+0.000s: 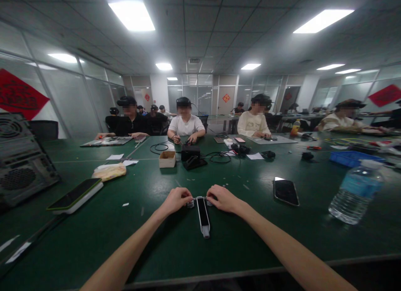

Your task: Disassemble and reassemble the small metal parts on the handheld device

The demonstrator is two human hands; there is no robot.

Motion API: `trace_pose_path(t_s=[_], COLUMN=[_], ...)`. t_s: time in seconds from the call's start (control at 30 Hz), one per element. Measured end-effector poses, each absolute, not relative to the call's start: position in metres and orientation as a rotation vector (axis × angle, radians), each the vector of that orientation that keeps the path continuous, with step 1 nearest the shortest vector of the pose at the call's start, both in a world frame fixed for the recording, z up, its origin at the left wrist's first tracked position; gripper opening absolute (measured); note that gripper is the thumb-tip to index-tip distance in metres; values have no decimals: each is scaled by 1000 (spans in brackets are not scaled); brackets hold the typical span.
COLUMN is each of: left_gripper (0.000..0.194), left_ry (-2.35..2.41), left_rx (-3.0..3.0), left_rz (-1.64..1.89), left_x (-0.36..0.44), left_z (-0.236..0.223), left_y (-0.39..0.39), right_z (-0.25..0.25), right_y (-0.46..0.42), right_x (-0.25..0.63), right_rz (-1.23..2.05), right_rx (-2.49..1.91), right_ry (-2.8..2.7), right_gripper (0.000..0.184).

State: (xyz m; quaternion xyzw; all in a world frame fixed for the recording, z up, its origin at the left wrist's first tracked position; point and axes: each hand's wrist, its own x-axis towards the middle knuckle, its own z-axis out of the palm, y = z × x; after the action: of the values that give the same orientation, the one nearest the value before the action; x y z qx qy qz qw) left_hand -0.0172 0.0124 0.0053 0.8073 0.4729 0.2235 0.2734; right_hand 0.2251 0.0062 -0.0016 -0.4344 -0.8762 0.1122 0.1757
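Observation:
A slim, pen-like device (203, 213) with a long black face and a pale frame lies on the green table (150, 245) between my hands. Its narrow end points toward me. My left hand (178, 199) is closed in a pinch at the left of the device's far end. A small shiny piece (190, 204) shows under those fingertips. On the other side, my right hand (223, 198) pinches near the same end, by a second small shiny piece (209, 203). What exactly the fingers grip is too small to make out.
To the right lie a phone (286, 191) and a water bottle (357, 193). At left are a green-edged device (77, 195), a food packet (109, 171) and a computer case (25, 165). A small box (167, 159) and cables stand ahead; several people sit beyond.

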Motion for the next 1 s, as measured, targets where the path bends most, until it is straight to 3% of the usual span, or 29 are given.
trace_pose_path(t_s=[1.0], left_gripper=[21], left_ry=[1264], left_rx=[2235], left_rz=[627], left_x=[-14], left_z=[-1], left_y=[12], right_z=[-1], right_y=[4], right_x=[224], right_rz=[444], right_rx=[-1242], right_ry=[-2434], right_gripper=[16])
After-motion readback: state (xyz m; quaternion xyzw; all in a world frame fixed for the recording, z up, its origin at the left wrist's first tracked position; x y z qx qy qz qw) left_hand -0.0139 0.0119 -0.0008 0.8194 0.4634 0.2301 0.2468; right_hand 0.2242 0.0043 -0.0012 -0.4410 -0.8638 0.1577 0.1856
